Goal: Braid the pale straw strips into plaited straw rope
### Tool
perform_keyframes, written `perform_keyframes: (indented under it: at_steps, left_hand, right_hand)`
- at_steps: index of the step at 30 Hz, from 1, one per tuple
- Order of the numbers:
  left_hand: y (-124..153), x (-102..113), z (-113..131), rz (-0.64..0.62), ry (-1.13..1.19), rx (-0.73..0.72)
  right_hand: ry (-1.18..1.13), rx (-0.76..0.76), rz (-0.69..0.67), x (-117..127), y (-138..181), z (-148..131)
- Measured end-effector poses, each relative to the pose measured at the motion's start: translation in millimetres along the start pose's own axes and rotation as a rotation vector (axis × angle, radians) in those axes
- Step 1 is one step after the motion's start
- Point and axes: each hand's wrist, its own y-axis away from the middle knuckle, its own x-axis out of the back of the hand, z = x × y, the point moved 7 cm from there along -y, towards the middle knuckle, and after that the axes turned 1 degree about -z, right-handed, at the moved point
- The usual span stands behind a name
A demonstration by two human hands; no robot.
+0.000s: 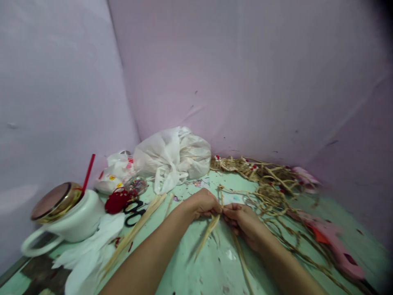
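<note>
Close together over the pale green tabletop (227, 266), both my hands pinch the same pale straw-coloured fiber strands (208, 235). My left hand (205, 204) is closed, its fingertips at the strands' upper part. Just to its right, my right hand (241, 219) is closed on them too. Loose ends hang below the left fingers, and a longer strand (242, 262) runs down under the right hand. A thin cord (221, 192) rises between the hands to a small knot and joins strands leading right. The exact grip point is partly hidden by my fingers.
Tangled braided cord (272, 200) with red and white beads lies right, near a pink glue gun (334, 241). Left are a fiber bundle (138, 229), black-handled scissors (134, 213), red yarn (117, 200) and a white mug (76, 219). A plastic bag (175, 155) sits against the wall.
</note>
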Motion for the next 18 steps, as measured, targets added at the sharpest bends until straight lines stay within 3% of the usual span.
perform_keyframes:
  at_steps: [7, 18]
  left_hand:
    - [-5, 2, -8, -0.025, 0.016, 0.067]
    - [0, 4, -8, 0.014, -0.065, 0.124]
  right_hand:
    - [0.008, -0.039, -0.062, 5, -5, 8]
    - [0.12, 0.021, -0.016, 6, -9, 16]
